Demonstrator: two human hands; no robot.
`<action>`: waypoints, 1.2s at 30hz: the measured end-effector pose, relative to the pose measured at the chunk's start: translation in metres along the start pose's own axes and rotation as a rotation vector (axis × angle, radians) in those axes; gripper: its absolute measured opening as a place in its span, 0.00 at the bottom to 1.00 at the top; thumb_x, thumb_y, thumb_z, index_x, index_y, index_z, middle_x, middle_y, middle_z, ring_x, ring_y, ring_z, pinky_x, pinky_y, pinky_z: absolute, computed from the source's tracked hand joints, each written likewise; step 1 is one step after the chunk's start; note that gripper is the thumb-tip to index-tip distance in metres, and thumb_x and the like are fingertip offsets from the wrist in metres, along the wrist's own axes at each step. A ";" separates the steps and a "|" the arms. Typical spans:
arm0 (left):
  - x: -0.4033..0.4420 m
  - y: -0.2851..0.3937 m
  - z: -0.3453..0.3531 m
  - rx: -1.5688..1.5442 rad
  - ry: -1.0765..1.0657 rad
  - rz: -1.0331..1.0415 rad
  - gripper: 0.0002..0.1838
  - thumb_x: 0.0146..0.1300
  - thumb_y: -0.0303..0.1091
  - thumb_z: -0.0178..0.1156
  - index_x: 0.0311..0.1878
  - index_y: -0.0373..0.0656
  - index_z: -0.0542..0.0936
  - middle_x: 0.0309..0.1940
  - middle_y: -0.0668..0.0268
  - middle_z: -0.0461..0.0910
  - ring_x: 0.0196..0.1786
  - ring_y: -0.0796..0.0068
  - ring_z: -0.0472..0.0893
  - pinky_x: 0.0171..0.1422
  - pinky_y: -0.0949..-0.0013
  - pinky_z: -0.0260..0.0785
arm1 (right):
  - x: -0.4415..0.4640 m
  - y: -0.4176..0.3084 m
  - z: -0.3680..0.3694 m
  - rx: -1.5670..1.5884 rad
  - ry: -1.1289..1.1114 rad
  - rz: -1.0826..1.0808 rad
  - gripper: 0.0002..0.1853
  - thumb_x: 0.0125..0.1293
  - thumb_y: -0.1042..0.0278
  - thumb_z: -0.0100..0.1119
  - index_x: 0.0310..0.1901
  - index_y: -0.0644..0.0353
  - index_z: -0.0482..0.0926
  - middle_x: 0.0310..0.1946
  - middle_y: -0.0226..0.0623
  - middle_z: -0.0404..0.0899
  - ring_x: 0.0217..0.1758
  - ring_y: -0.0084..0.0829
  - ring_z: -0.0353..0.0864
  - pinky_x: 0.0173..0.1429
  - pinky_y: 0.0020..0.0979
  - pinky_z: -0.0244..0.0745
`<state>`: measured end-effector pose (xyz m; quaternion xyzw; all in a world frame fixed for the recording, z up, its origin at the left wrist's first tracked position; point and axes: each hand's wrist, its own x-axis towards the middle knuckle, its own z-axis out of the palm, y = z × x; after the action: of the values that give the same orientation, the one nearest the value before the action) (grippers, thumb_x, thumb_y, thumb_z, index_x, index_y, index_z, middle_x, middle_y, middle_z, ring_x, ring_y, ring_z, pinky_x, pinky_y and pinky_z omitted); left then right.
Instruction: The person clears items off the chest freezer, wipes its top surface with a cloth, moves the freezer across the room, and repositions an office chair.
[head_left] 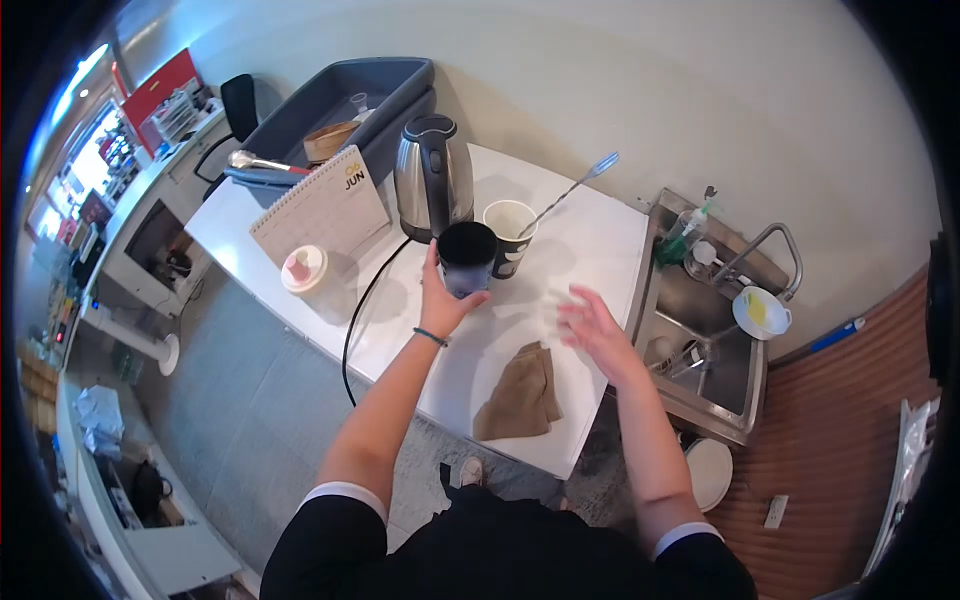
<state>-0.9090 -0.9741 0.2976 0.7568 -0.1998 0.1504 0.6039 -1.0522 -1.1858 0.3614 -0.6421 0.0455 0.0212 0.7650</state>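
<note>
My left hand point(449, 300) is wrapped round a dark cup point(467, 262) with a black inside, in front of the kettle. Over the right part of the table, my right hand point(597, 333) is raised with its fingers apart, holding nothing and slightly blurred. Just behind the dark cup stands a paper cup point(513, 265), pale inside, with a long twisted spoon point(572, 190) leaning out of it. A folded brown cloth point(521, 397) lies near the table's front edge, below my right hand. The steel electric kettle point(412, 190) stands behind the dark cup, to its left.
A white table point(455, 385) carries these things. On its left are a desk calendar point(325, 215) and a white lidded bottle point(313, 275); behind them sit grey bins point(330, 95). A black cord point(358, 320) hangs over the front edge. At right is a steel sink point(735, 375) with a tap point(785, 240).
</note>
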 end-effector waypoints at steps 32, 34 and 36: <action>-0.051 0.032 -0.013 -0.309 -0.344 -0.127 0.33 0.38 0.25 0.67 0.50 0.33 0.65 0.46 0.60 0.68 0.47 0.70 0.70 0.52 0.69 0.62 | -0.062 -0.035 -0.015 -1.204 0.451 -0.747 0.13 0.35 0.72 0.65 0.21 0.56 0.69 0.54 0.48 0.60 0.54 0.49 0.60 0.54 0.43 0.57; -0.069 0.057 0.007 -0.417 -0.450 -0.154 0.32 0.38 0.24 0.66 0.51 0.33 0.65 0.47 0.60 0.68 0.47 0.70 0.70 0.53 0.69 0.62 | -0.120 -0.029 -0.022 -1.225 0.588 -0.697 0.12 0.35 0.72 0.65 0.21 0.57 0.68 0.54 0.47 0.59 0.53 0.49 0.60 0.54 0.42 0.58; -0.089 0.089 0.019 -0.493 -0.597 -0.193 0.32 0.39 0.24 0.65 0.51 0.32 0.64 0.47 0.60 0.68 0.47 0.69 0.69 0.54 0.69 0.61 | -0.186 -0.015 -0.019 -1.197 0.724 -0.613 0.12 0.36 0.72 0.64 0.21 0.58 0.68 0.55 0.46 0.58 0.52 0.49 0.60 0.53 0.42 0.59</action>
<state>-1.0302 -0.9986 0.3281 0.6150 -0.3246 -0.1861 0.6942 -1.2363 -1.2019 0.3904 -0.8980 0.0940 -0.3827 0.1957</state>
